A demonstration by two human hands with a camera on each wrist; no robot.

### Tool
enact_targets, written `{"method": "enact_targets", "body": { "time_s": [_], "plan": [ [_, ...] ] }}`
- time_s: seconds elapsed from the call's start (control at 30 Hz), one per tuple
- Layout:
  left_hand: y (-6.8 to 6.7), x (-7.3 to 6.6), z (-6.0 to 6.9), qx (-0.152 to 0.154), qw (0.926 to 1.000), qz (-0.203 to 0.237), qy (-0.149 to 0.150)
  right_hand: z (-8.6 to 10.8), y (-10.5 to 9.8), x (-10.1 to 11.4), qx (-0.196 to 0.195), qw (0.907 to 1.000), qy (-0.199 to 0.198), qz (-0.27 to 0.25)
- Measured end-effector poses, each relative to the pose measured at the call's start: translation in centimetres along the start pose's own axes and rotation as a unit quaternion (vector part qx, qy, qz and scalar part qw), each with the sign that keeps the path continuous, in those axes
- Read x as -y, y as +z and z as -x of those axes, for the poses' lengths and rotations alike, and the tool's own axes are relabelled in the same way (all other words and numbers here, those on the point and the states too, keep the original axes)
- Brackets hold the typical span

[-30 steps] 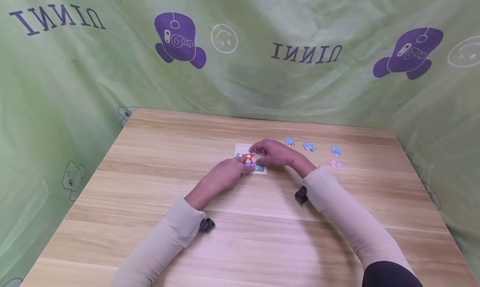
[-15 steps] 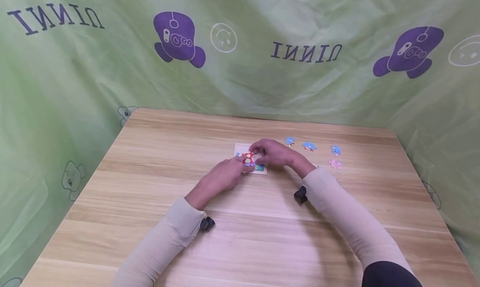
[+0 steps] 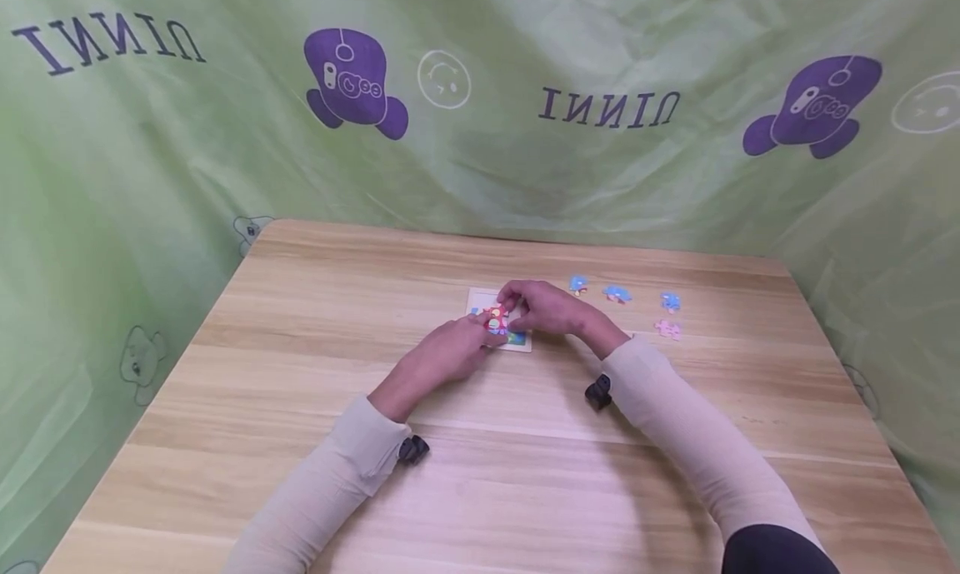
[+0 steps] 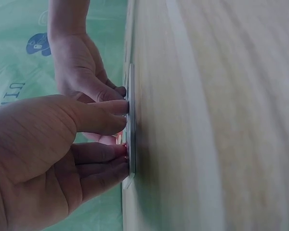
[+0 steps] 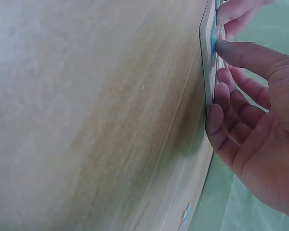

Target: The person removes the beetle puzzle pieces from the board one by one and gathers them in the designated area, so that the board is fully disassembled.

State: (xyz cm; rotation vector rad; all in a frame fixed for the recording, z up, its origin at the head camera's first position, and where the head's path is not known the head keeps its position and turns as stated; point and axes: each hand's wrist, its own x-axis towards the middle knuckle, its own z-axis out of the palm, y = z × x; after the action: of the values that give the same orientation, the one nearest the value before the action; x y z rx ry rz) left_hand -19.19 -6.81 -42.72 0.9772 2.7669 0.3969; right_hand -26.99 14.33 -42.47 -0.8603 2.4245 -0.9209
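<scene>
A small square jigsaw puzzle board (image 3: 477, 296) with a pale frame lies on the wooden table under both hands. In the head view, a red puzzle piece with light spots (image 3: 495, 314) shows between the fingertips. My left hand (image 3: 453, 346) pinches at this piece from the near left, its thumb and fingers bent down onto the board. From the right, my right hand (image 3: 551, 306) curves over the board and holds the piece's other side between thumb and fingers. A blue-green part of the puzzle (image 3: 517, 338) shows below the right thumb. The fingertips hide much of the contact.
To the right of the board lie loose puzzle pieces: a blue one (image 3: 577, 284), another blue one (image 3: 617, 293), a third blue one (image 3: 671, 301) and a pink one (image 3: 667, 329). A green printed curtain (image 3: 480, 182) hangs behind the table (image 3: 337, 307).
The red piece has shifted slightly between the fingertips, with less red showing at its left. Both hands have stayed nearly in place over the board.
</scene>
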Motion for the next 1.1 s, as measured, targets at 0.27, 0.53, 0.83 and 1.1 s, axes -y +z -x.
{"method": "enact_targets", "body": {
  "time_s": [0.27,0.53,0.83,1.1],
  "plan": [
    [0.0,0.1,0.1,-0.003,0.9998,0.017,-0.001,-0.2,0.1,0.1,-0.01,0.9999,0.004,0.01],
    [0.1,0.1,0.0,-0.012,0.9999,0.003,0.0,-0.1,0.0,0.4,-0.041,0.9984,-0.008,0.038],
    [0.0,0.1,-0.2,-0.011,0.9999,-0.003,0.002,-0.2,-0.3,0.8,-0.06,0.9976,-0.002,0.036],
    [0.0,-0.1,-0.2,-0.01,0.9998,-0.018,0.0,0.5,-0.9,0.9,-0.077,0.9965,0.002,0.031]
  ]
}}
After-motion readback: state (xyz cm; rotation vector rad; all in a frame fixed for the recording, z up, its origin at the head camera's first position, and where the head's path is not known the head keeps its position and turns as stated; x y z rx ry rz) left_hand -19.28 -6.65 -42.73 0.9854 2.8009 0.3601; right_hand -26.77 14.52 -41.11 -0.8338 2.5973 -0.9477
